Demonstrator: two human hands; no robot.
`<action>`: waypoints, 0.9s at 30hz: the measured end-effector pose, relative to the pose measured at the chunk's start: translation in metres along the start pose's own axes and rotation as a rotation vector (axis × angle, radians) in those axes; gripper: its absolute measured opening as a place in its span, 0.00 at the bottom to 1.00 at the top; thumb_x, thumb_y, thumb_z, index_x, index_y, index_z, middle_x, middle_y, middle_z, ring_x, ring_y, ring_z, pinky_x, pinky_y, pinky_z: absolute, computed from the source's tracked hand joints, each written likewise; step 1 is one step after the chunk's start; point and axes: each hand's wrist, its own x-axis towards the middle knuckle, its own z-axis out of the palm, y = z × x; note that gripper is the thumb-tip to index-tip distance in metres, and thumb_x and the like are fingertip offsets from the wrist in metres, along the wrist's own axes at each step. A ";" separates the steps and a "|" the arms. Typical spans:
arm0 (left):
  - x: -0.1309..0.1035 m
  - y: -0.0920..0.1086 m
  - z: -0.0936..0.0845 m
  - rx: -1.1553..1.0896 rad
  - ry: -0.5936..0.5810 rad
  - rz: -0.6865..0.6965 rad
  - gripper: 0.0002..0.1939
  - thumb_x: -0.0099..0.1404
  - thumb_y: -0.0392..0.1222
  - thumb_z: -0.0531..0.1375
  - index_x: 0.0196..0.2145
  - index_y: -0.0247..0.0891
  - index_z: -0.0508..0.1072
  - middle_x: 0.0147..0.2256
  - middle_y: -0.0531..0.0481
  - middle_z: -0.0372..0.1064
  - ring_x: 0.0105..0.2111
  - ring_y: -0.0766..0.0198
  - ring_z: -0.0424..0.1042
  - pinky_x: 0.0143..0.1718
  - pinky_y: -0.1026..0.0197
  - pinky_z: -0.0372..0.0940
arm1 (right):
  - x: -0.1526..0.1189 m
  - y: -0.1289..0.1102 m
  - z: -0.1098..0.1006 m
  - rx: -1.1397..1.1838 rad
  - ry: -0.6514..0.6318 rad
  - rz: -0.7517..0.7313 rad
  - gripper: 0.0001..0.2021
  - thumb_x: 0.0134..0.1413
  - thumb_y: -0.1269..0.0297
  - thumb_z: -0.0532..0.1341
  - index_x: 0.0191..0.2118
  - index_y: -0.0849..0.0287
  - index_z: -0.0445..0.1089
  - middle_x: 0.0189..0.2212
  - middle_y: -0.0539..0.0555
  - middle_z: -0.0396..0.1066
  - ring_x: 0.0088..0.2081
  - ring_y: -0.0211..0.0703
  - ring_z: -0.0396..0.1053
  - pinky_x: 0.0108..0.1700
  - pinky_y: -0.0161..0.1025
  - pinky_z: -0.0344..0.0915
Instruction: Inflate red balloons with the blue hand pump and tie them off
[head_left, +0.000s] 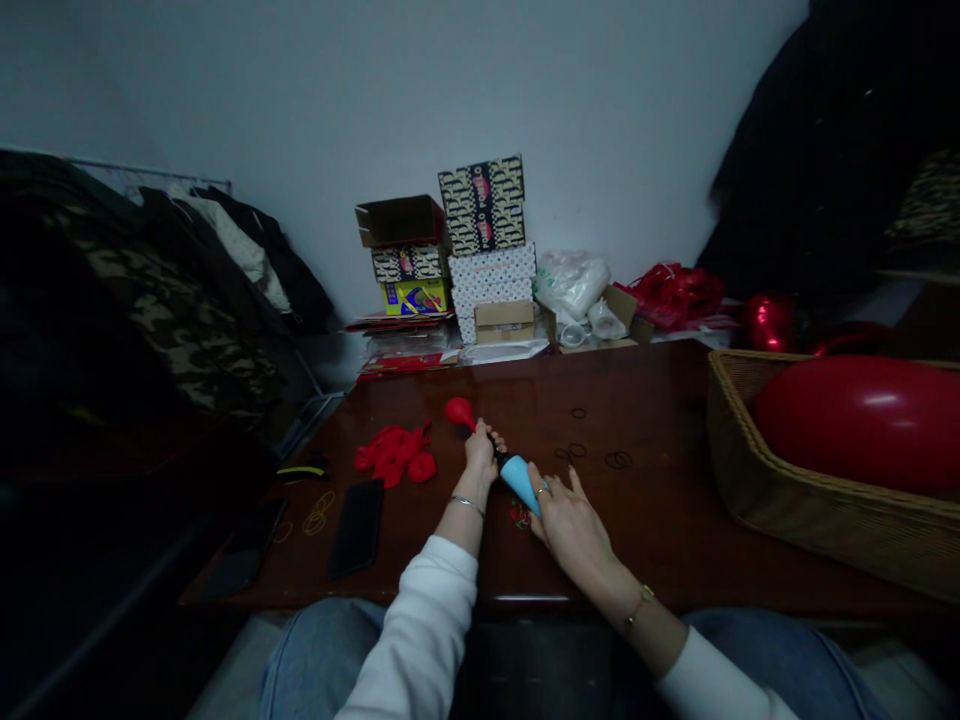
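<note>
A small, partly filled red balloon (459, 411) sits over the nozzle end of a hand balloon pump (519, 482) with a light blue body and black tip. My left hand (481, 450) is closed round the balloon's neck and the pump's tip. At the pump's near end, my right hand (568, 522) grips the blue body, some of its fingers stretched out. The pump points away from me, slanting to the left, above the table. Small coloured bits (520, 515) lie beneath it, partly hidden.
Flat red balloons (396, 453), a dark phone (356, 527) and yellow rubber bands (318, 513) lie left on the brown table (630, 390). Black bands (619, 460) lie right. A wicker basket (750, 480) holds a large red balloon (862, 420). Stacked boxes (487, 280) stand behind.
</note>
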 end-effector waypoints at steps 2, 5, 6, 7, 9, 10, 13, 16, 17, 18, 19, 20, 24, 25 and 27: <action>0.000 0.007 -0.001 -0.001 -0.010 -0.004 0.15 0.68 0.44 0.50 0.24 0.37 0.57 0.17 0.59 0.50 0.12 0.76 0.50 0.13 0.73 0.46 | -0.006 -0.007 -0.006 0.000 0.011 0.021 0.28 0.53 0.70 0.54 0.60 0.67 0.54 0.44 0.62 0.72 0.46 0.46 0.69 0.61 0.51 0.48; 0.001 0.014 -0.007 -0.006 -0.024 -0.007 0.16 0.68 0.44 0.50 0.24 0.37 0.57 0.17 0.59 0.50 0.12 0.76 0.50 0.12 0.73 0.45 | -0.019 -0.015 -0.013 -0.001 0.020 0.051 0.28 0.52 0.72 0.54 0.61 0.67 0.54 0.44 0.62 0.72 0.47 0.46 0.68 0.61 0.50 0.47; 0.002 0.016 -0.010 -0.009 -0.025 -0.009 0.16 0.68 0.45 0.50 0.24 0.37 0.57 0.17 0.59 0.50 0.12 0.76 0.50 0.12 0.73 0.46 | -0.022 -0.018 -0.015 -0.003 0.018 0.060 0.28 0.53 0.72 0.54 0.61 0.67 0.54 0.44 0.62 0.72 0.47 0.46 0.68 0.61 0.50 0.47; 0.002 0.017 -0.013 -0.017 -0.033 -0.019 0.16 0.68 0.45 0.51 0.24 0.37 0.57 0.17 0.59 0.50 0.12 0.76 0.51 0.13 0.73 0.46 | -0.025 -0.021 -0.017 -0.006 0.013 0.068 0.28 0.53 0.71 0.54 0.61 0.66 0.53 0.44 0.62 0.71 0.47 0.46 0.68 0.62 0.50 0.47; 0.001 0.016 -0.020 -0.037 -0.039 -0.048 0.16 0.66 0.47 0.54 0.24 0.37 0.56 0.17 0.60 0.51 0.12 0.76 0.51 0.13 0.74 0.47 | -0.029 -0.028 -0.022 -0.019 -0.016 0.075 0.30 0.52 0.72 0.55 0.62 0.63 0.52 0.43 0.61 0.72 0.45 0.46 0.69 0.61 0.51 0.47; 0.000 0.016 -0.023 -0.041 -0.044 -0.057 0.16 0.66 0.47 0.54 0.24 0.37 0.57 0.17 0.59 0.51 0.12 0.76 0.52 0.13 0.74 0.48 | -0.029 -0.031 -0.025 -0.028 -0.036 0.076 0.30 0.52 0.72 0.55 0.63 0.61 0.52 0.42 0.59 0.72 0.43 0.45 0.70 0.61 0.51 0.47; -0.007 0.013 -0.029 -0.033 -0.034 -0.086 0.16 0.66 0.47 0.54 0.24 0.37 0.57 0.17 0.59 0.52 0.13 0.75 0.54 0.14 0.73 0.51 | -0.023 -0.041 -0.032 -0.060 -0.110 0.073 0.32 0.51 0.72 0.55 0.63 0.57 0.51 0.38 0.57 0.73 0.39 0.44 0.71 0.61 0.52 0.47; -0.016 0.012 -0.030 -0.010 -0.054 -0.096 0.17 0.67 0.47 0.53 0.23 0.37 0.57 0.16 0.58 0.53 0.13 0.73 0.57 0.16 0.71 0.55 | -0.014 -0.050 -0.038 -0.086 -0.151 0.080 0.32 0.52 0.71 0.56 0.63 0.58 0.50 0.37 0.58 0.73 0.38 0.44 0.71 0.60 0.52 0.47; -0.019 0.013 -0.030 -0.005 -0.064 -0.097 0.17 0.67 0.47 0.52 0.23 0.37 0.57 0.16 0.57 0.54 0.13 0.72 0.58 0.16 0.70 0.57 | -0.011 -0.052 -0.039 -0.092 -0.157 0.086 0.32 0.52 0.71 0.56 0.64 0.58 0.50 0.37 0.59 0.73 0.38 0.44 0.71 0.60 0.52 0.46; -0.022 0.014 -0.030 -0.001 -0.070 -0.097 0.17 0.67 0.47 0.51 0.23 0.38 0.57 0.16 0.57 0.54 0.14 0.71 0.60 0.17 0.69 0.59 | -0.008 -0.054 -0.039 -0.094 -0.159 0.091 0.32 0.52 0.70 0.56 0.64 0.58 0.50 0.38 0.59 0.73 0.38 0.44 0.71 0.60 0.52 0.46; -0.024 0.016 -0.030 0.004 -0.070 -0.097 0.17 0.68 0.47 0.51 0.23 0.38 0.57 0.16 0.56 0.54 0.15 0.70 0.61 0.18 0.68 0.60 | -0.006 -0.057 -0.040 -0.094 -0.160 0.093 0.32 0.52 0.70 0.56 0.64 0.58 0.50 0.38 0.59 0.73 0.39 0.44 0.71 0.60 0.52 0.46; -0.027 0.019 -0.030 0.009 -0.063 -0.095 0.17 0.68 0.47 0.50 0.23 0.38 0.57 0.16 0.56 0.55 0.15 0.69 0.62 0.18 0.68 0.60 | -0.004 -0.059 -0.040 -0.093 -0.159 0.093 0.32 0.52 0.70 0.56 0.64 0.58 0.50 0.38 0.59 0.73 0.39 0.44 0.71 0.60 0.51 0.45; -0.033 0.032 -0.032 0.017 -0.026 -0.063 0.17 0.68 0.44 0.50 0.23 0.37 0.57 0.16 0.57 0.54 0.13 0.73 0.58 0.16 0.70 0.56 | -0.003 -0.068 -0.043 -0.093 -0.147 0.087 0.32 0.52 0.69 0.57 0.64 0.56 0.50 0.38 0.59 0.73 0.39 0.45 0.71 0.60 0.51 0.46; -0.034 0.035 -0.031 0.016 -0.022 -0.054 0.17 0.68 0.44 0.50 0.22 0.37 0.57 0.15 0.57 0.54 0.12 0.74 0.56 0.15 0.71 0.54 | -0.004 -0.070 -0.044 -0.095 -0.145 0.087 0.32 0.52 0.68 0.57 0.63 0.56 0.50 0.38 0.59 0.73 0.39 0.45 0.71 0.60 0.51 0.46; -0.035 0.042 -0.031 0.009 -0.025 -0.037 0.17 0.68 0.43 0.50 0.22 0.37 0.57 0.15 0.58 0.53 0.11 0.75 0.53 0.14 0.71 0.52 | -0.008 -0.072 -0.049 -0.096 -0.141 0.088 0.32 0.52 0.68 0.57 0.63 0.56 0.50 0.38 0.60 0.72 0.39 0.45 0.71 0.60 0.51 0.46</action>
